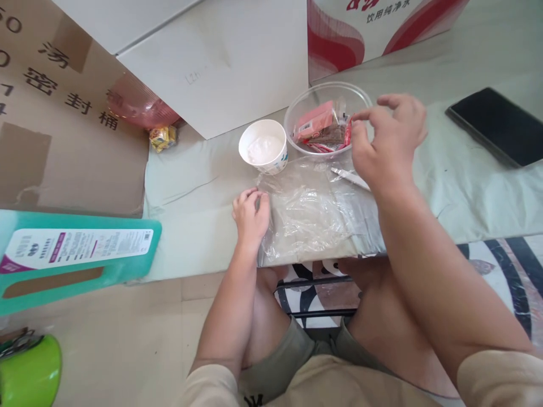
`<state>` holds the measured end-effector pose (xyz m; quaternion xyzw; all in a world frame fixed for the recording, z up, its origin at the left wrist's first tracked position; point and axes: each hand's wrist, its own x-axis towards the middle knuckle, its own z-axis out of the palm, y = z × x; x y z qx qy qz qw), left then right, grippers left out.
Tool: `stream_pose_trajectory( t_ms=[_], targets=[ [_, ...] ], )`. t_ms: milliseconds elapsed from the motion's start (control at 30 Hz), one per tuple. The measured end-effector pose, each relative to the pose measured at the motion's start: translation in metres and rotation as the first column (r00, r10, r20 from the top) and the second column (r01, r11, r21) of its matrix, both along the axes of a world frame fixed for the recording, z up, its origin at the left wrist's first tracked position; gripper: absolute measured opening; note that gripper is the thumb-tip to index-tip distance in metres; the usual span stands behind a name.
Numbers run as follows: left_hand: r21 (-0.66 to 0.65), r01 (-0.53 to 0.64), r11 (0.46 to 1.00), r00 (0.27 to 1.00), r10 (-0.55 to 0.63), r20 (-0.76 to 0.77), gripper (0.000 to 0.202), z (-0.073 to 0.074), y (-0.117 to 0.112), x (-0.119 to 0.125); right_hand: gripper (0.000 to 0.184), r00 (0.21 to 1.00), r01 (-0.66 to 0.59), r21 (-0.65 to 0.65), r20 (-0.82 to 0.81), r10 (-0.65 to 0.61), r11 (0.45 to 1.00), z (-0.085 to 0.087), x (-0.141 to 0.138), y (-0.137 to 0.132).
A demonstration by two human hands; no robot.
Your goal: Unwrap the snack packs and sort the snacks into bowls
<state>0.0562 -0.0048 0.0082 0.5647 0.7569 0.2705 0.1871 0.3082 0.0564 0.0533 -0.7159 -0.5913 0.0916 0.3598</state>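
Note:
A clear plastic bag (314, 212) lies flat on the table's front edge. My left hand (251, 215) rests on its left edge with the fingers curled down onto the plastic. My right hand (388, 141) hovers over the right rim of a clear bowl (297, 110), thumb and forefinger pinched together; I cannot make out anything between them. The bowl holds a pink packet (314, 120) and several other wrapped snacks. A white paper cup (263, 147) with white contents stands just left of the bowl. A thin white strip (350, 177) lies on the bag under my right hand.
A dark phone or tablet (500, 125) lies at the right. A white box (220, 62) and a red-and-white carton (365, 28) stand behind. A cardboard box (63, 113), a teal board (76, 254), a green object (29, 373) and a small yellow packet (162, 137) sit at the left.

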Motion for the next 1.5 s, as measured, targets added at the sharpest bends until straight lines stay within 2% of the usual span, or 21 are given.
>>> stream_pose_trajectory(
  t_ms=[33,133,233,300,367,433,500,567,700,767,867,967,1067,1133,1200,1233,1333,1400,1433,1467,1500],
  targets=[
    [0.049,-0.011,0.999,1.0,0.011,-0.016,0.021,-0.002,0.002,-0.001,0.02,1.0,-0.03,0.058,-0.009,0.03,0.998,0.002,0.002,-0.002],
    [0.228,-0.043,0.973,0.999,0.042,0.008,0.05,-0.008,0.01,-0.003,0.019,0.975,-0.211,0.182,-0.037,0.221,0.96,0.004,0.001,-0.013],
    [0.26,-0.075,0.963,0.977,0.018,0.215,0.067,-0.014,0.022,-0.003,0.019,0.929,-0.351,0.267,-0.022,0.37,0.897,-0.006,-0.014,-0.03],
    [0.24,-0.123,0.963,0.921,0.021,0.39,0.058,-0.017,0.029,-0.004,0.019,0.895,-0.435,0.268,0.024,0.446,0.86,-0.019,-0.028,-0.044],
    [0.259,-0.164,0.952,0.858,0.008,0.513,0.036,-0.018,0.033,-0.007,0.021,0.822,-0.569,0.161,0.08,0.564,0.806,-0.03,-0.04,-0.057],
    [0.312,-0.183,0.932,0.806,-0.039,0.591,0.018,-0.016,0.033,-0.012,0.024,0.703,-0.703,-0.031,0.124,0.701,0.71,-0.039,-0.049,-0.068],
    [0.357,-0.199,0.913,0.768,-0.081,0.635,0.013,-0.013,0.03,-0.018,0.024,0.594,-0.766,-0.204,0.138,0.793,0.609,-0.043,-0.054,-0.075],
    [0.379,-0.233,0.896,0.76,-0.076,0.646,0.015,-0.009,0.026,-0.023,0.024,0.557,-0.763,-0.299,0.144,0.818,0.573,-0.043,-0.055,-0.079],
    [0.37,-0.284,0.885,0.8,0.006,0.6,0.014,-0.003,0.023,-0.03,0.034,0.529,-0.777,-0.33,0.121,0.84,0.537,-0.04,-0.047,-0.08],
    [0.368,-0.341,0.865,0.796,0.057,0.602,0.013,-0.002,0.024,-0.037,0.032,0.536,-0.767,-0.337,0.131,0.834,0.546,-0.039,-0.041,-0.08],
    [0.347,-0.445,0.826,0.751,0.133,0.646,0.013,-0.003,0.027,-0.055,0.026,0.551,-0.733,-0.375,0.163,0.818,0.568,-0.035,-0.032,-0.077],
    [0.272,-0.493,0.826,0.702,0.193,0.686,0.015,-0.003,0.028,-0.072,0.023,0.536,-0.702,-0.459,0.162,0.828,0.544,-0.029,-0.024,-0.074],
    [0.201,-0.561,0.803,0.639,0.266,0.722,0.015,0.002,0.026,-0.077,0.02,0.541,-0.678,-0.484,0.181,0.821,0.553,-0.025,-0.014,-0.069],
    [0.154,-0.606,0.78,0.589,0.311,0.746,0.016,0.007,0.024,-0.076,0.019,0.558,-0.713,-0.399,0.175,0.811,0.577,-0.025,-0.008,-0.067],
    [0.099,-0.619,0.779,0.554,0.345,0.758,0.018,0.011,0.023,-0.075,0.019,0.593,-0.76,-0.245,0.117,0.797,0.602,-0.024,-0.003,-0.066],
    [0.07,-0.62,0.781,0.542,0.362,0.758,0.018,0.011,0.023,-0.075,0.02,0.631,-0.759,-0.151,0.074,0.772,0.634,-0.023,-0.002,-0.066],
    [0.043,-0.621,0.783,0.542,0.389,0.745,0.017,0.008,0.024,-0.078,0.019,0.793,-0.595,0.125,-0.069,0.605,0.794,-0.016,-0.003,-0.07],
    [0.062,-0.614,0.787,0.565,0.383,0.731,0.015,0.004,0.025,-0.08,0.016,0.841,-0.481,0.232,-0.149,0.52,0.845,-0.011,-0.004,-0.072],
    [0.064,-0.604,0.794,0.574,0.378,0.726,0.015,0.004,0.025,-0.081,0.016,0.82,-0.499,0.225,-0.189,0.539,0.837,-0.008,-0.003,-0.072],
    [0.052,-0.591,0.805,0.575,0.375,0.728,0.016,0.004,0.025,-0.081,0.017,0.767,-0.57,0.172,-0.239,0.595,0.803,-0.007,-0.002,-0.072],
    [0.026,-0.571,0.821,0.567,0.371,0.735,0.016,0.005,0.025,-0.08,0.018,0.69,-0.669,0.079,-0.303,0.658,0.739,-0.007,0.0,-0.071]
  ],
)
